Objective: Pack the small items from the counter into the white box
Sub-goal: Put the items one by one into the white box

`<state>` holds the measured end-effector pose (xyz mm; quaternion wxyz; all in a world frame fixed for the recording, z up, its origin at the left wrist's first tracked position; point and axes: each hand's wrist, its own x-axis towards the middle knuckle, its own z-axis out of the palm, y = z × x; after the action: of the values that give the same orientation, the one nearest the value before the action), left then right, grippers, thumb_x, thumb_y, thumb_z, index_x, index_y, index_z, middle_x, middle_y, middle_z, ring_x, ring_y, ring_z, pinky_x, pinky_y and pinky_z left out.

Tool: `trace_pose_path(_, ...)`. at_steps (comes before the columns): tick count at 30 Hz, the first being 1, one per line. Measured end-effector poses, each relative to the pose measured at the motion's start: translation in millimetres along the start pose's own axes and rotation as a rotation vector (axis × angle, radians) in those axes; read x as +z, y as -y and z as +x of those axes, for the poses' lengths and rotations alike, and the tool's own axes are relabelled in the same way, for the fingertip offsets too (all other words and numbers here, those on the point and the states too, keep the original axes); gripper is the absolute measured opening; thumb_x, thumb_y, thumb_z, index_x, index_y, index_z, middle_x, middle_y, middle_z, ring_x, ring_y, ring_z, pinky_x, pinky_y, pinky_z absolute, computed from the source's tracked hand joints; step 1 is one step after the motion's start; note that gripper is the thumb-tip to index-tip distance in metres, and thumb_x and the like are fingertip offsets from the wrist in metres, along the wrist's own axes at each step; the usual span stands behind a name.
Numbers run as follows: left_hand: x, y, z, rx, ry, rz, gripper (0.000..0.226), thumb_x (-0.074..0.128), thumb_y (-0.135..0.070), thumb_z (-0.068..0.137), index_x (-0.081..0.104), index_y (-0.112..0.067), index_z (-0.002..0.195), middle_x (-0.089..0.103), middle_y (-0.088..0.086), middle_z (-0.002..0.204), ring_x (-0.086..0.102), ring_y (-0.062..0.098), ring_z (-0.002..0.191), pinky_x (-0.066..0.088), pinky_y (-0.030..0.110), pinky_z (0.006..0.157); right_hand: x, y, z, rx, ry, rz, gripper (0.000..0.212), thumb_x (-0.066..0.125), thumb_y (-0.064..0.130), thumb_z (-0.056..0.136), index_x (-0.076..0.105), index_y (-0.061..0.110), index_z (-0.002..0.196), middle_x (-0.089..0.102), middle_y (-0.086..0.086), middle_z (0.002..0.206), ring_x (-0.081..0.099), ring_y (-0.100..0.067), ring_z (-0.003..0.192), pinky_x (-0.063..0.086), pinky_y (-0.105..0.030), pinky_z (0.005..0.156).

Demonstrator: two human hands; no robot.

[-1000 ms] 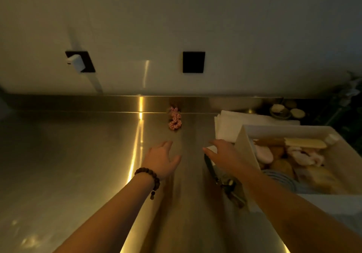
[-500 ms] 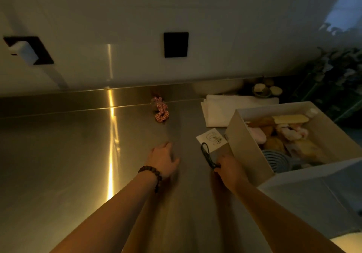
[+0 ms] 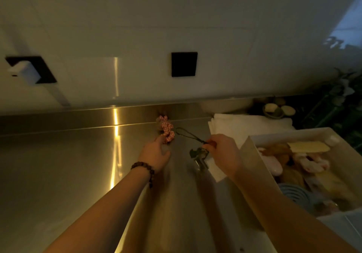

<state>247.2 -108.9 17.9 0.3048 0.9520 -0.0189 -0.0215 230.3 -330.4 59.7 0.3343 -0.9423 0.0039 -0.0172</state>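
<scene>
You are looking down at a dim steel counter point(image 3: 58, 174) with a pale wall behind it. Your right hand point(image 3: 225, 155), near the centre of the view, pinches a dark looped keychain strap point(image 3: 188, 134) between curled fingers, with a small cluster of metal keys or charms point(image 3: 198, 155) dangling below it, lifted off the surface. At about three o'clock from that hand sits the white box point(image 3: 252, 155), open and already holding a good many soft items in pink, cream and tan, plus a grey ribbed piece. Your left hand point(image 3: 155, 155), at nine o'clock from the right, reaches forward with fingers relaxed, its fingertips just touching a red-and-white braided cord point(image 3: 167, 133) that lies at twelve o'clock against the back edge. It grips nothing yet. Judging by this, packing is well along: the keychain, the cord, and a white card point(image 3: 215, 169) under your right hand remain outside. Folded white cloth point(image 3: 244, 124) lies behind the box.
</scene>
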Motion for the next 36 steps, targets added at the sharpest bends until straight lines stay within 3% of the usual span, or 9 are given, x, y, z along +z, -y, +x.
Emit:
trace_pose_path(2, -2, 5, 16, -0.006, -0.014, -0.023, 0.052, 0.060, -0.027, 0.082, 0.045, -0.020, 0.132, 0.054, 0.009, 0.128, 0.053, 0.031, 0.112, 0.043, 0.034, 0.093, 6, 8, 21, -0.013, -0.005, 0.019, 0.010, 0.064, 0.019, 0.088, 0.070, 0.015, 0.094, 0.065, 0.003, 0.084, 0.058, -0.006, 0.075, 0.045, -0.017, 0.068)
trace_pose_path(4, 0, 7, 31, -0.025, -0.016, -0.049, 0.051, 0.060, -0.028, 0.083, 0.045, -0.021, 0.131, 0.056, 0.010, 0.125, 0.055, 0.031, 0.108, 0.045, 0.034, 0.089, 12, 12, 38, -0.006, -0.006, 0.021, 0.012, 0.064, 0.019, 0.087, 0.070, 0.013, 0.095, 0.067, -0.003, 0.087, 0.061, -0.012, 0.078, 0.052, -0.029, 0.076)
trace_pose_path(9, 18, 10, 66, -0.054, 0.040, 0.020, 0.061, 0.058, -0.039, 0.085, 0.034, -0.020, 0.138, 0.055, 0.011, 0.128, 0.057, 0.033, 0.106, 0.047, 0.041, 0.091, 26, 7, 72, 0.015, -0.005, -0.025, 0.013, 0.065, 0.020, 0.086, 0.071, 0.010, 0.092, 0.069, -0.010, 0.088, 0.064, -0.022, 0.083, 0.052, -0.040, 0.080)
trace_pose_path(13, 36, 12, 84, -0.072, 0.025, 0.085, 0.060, 0.063, -0.040, 0.080, 0.041, -0.018, 0.132, 0.052, 0.010, 0.128, 0.053, 0.031, 0.110, 0.043, 0.041, 0.094, 36, -4, 82, 0.074, 0.016, -0.015, 0.012, 0.063, 0.020, 0.088, 0.070, 0.014, 0.095, 0.068, -0.005, 0.090, 0.063, -0.015, 0.081, 0.053, -0.034, 0.079)
trace_pose_path(17, 45, 12, 92, -0.047, -0.037, 0.241, 0.040, 0.057, -0.038, 0.085, 0.052, -0.016, 0.118, 0.056, 0.009, 0.120, 0.049, 0.029, 0.109, 0.041, 0.038, 0.090, 39, -12, 84, 0.116, -0.001, -0.014, 0.011, 0.060, 0.019, 0.090, 0.068, 0.016, 0.095, 0.063, 0.002, 0.083, 0.060, -0.011, 0.079, 0.047, -0.024, 0.071)
trace_pose_path(23, 29, 8, 85, 0.045, -0.121, -0.039, 0.038, 0.058, -0.026, 0.088, 0.056, -0.014, 0.123, 0.060, 0.013, 0.121, 0.055, 0.032, 0.107, 0.044, 0.037, 0.089, 23, -8, 78, 0.085, -0.059, 0.025, 0.009, 0.060, 0.017, 0.090, 0.068, 0.015, 0.094, 0.064, 0.001, 0.082, 0.060, -0.011, 0.076, 0.051, -0.025, 0.072)
trace_pose_path(27, 3, -6, 69, 0.095, -0.180, -0.103, 0.023, 0.064, -0.025, 0.084, 0.063, -0.010, 0.102, 0.063, 0.012, 0.100, 0.057, 0.028, 0.093, 0.040, 0.031, 0.076, -4, 1, 68, 0.041, -0.104, 0.048, 0.008, 0.061, 0.019, 0.089, 0.068, 0.019, 0.093, 0.061, 0.007, 0.076, 0.057, -0.001, 0.068, 0.042, -0.012, 0.062)
trace_pose_path(30, -18, -28, 55, 0.191, -0.238, -0.136, 0.021, 0.067, -0.023, 0.082, 0.064, -0.008, 0.096, 0.062, 0.011, 0.094, 0.056, 0.027, 0.088, 0.038, 0.030, 0.075, -39, 8, 54, -0.021, -0.148, 0.048, 0.006, 0.062, 0.020, 0.088, 0.066, 0.025, 0.090, 0.058, 0.016, 0.072, 0.056, 0.001, 0.069, 0.035, -0.010, 0.059)
trace_pose_path(36, -42, -99, 30, 0.327, -0.299, -0.258, 0.020, 0.067, -0.026, 0.083, 0.064, -0.010, 0.095, 0.060, 0.003, 0.089, 0.053, 0.016, 0.081, 0.039, 0.028, 0.070, -139, 5, 16, -0.037, -0.330, 0.066, 0.006, 0.068, 0.023, 0.084, 0.066, 0.027, 0.087, 0.059, 0.020, 0.072, 0.058, 0.006, 0.068, 0.041, -0.009, 0.064)
